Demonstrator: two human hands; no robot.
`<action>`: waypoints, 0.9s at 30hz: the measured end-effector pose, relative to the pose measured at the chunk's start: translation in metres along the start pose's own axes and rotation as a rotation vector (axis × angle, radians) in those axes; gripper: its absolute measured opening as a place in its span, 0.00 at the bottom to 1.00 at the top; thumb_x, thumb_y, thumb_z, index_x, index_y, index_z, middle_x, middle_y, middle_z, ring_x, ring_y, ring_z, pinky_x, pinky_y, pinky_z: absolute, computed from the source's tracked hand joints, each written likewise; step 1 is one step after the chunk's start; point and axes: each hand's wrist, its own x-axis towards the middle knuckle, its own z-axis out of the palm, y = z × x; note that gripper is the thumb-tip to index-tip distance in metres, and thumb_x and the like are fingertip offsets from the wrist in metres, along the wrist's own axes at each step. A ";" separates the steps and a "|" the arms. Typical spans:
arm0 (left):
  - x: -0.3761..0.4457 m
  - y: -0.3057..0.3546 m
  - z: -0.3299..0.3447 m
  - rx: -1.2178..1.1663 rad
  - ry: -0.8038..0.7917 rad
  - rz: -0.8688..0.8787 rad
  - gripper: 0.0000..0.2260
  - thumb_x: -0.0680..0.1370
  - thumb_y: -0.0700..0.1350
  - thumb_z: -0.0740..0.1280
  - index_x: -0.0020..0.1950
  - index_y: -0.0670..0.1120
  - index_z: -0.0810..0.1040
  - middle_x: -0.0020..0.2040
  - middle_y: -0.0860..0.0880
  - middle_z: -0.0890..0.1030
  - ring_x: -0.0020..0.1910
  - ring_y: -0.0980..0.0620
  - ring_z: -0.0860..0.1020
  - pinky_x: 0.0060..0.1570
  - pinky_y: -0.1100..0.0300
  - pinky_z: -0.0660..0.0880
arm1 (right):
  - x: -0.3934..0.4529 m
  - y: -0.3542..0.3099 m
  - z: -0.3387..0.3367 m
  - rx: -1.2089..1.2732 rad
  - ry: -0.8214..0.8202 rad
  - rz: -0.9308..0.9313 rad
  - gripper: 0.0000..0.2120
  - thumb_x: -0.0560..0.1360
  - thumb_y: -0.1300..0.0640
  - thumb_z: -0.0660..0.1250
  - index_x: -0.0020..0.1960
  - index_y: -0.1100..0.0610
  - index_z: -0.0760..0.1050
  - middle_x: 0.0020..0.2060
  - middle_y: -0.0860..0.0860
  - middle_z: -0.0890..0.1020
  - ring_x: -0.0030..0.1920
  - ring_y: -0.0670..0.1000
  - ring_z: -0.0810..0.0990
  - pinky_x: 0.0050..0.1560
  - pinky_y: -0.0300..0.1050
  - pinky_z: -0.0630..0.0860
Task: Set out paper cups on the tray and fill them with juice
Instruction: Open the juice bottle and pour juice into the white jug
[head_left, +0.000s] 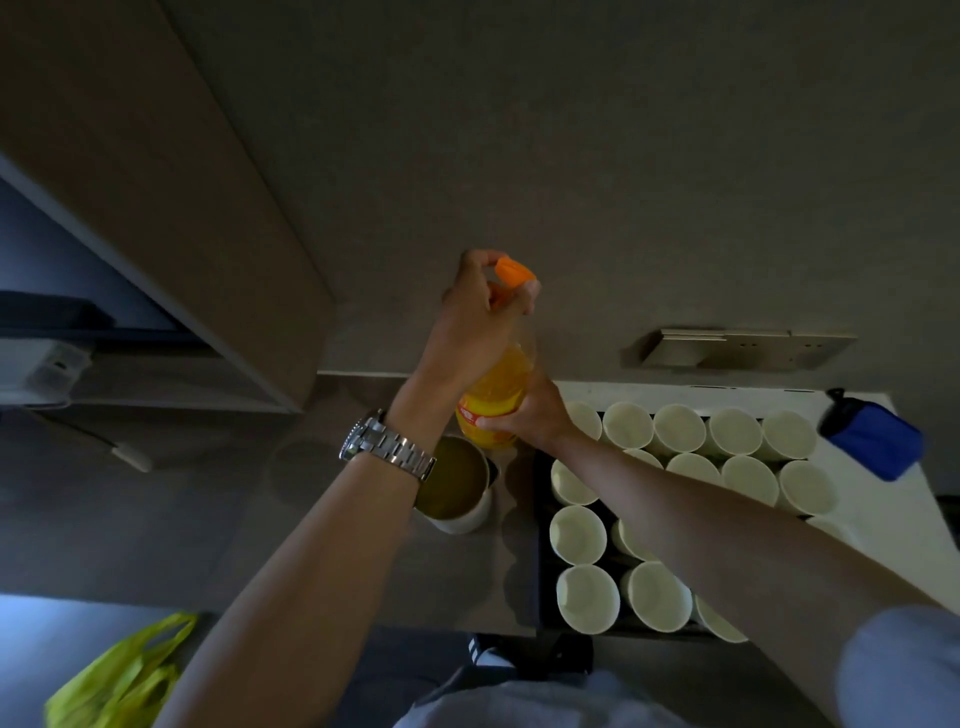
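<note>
- Pinching small orange plastic screw cap (513, 272) between fingertips of left hand (480, 317), at top of clear plastic bottle of orange juice (496, 400).
- Gripping bottle's lower body with right hand (530, 415), keeping it upright above grey countertop (363, 519).
- Standing just right of bottle: black rectangular tray (543, 571) carrying rows of empty white paper cups (577, 535).
- Sitting below bottle: white mug (457, 488).

The table (363, 545) carries a black tray (543, 597) of paper cups; a white pitcher (457, 493) stands just left of the tray, a blue pouch (872, 441) right of it.
</note>
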 end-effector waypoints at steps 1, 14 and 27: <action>0.000 -0.002 0.001 0.002 -0.003 -0.007 0.17 0.81 0.51 0.69 0.66 0.47 0.69 0.44 0.54 0.84 0.47 0.60 0.82 0.47 0.67 0.75 | -0.001 0.001 0.002 0.008 0.007 0.003 0.60 0.55 0.43 0.86 0.78 0.49 0.55 0.70 0.50 0.71 0.68 0.52 0.72 0.65 0.49 0.70; 0.005 0.000 -0.018 -0.007 -0.129 -0.221 0.17 0.81 0.52 0.67 0.65 0.46 0.69 0.53 0.48 0.84 0.40 0.55 0.85 0.29 0.59 0.78 | 0.001 0.006 0.011 0.039 0.049 0.015 0.59 0.53 0.44 0.85 0.75 0.42 0.54 0.70 0.48 0.68 0.68 0.53 0.70 0.66 0.55 0.73; 0.022 -0.011 -0.048 0.385 -0.002 -0.114 0.16 0.64 0.49 0.82 0.44 0.55 0.78 0.44 0.52 0.85 0.45 0.53 0.84 0.49 0.55 0.80 | -0.005 -0.018 -0.016 0.001 -0.022 0.019 0.65 0.55 0.42 0.86 0.79 0.44 0.47 0.75 0.50 0.58 0.76 0.54 0.57 0.74 0.58 0.63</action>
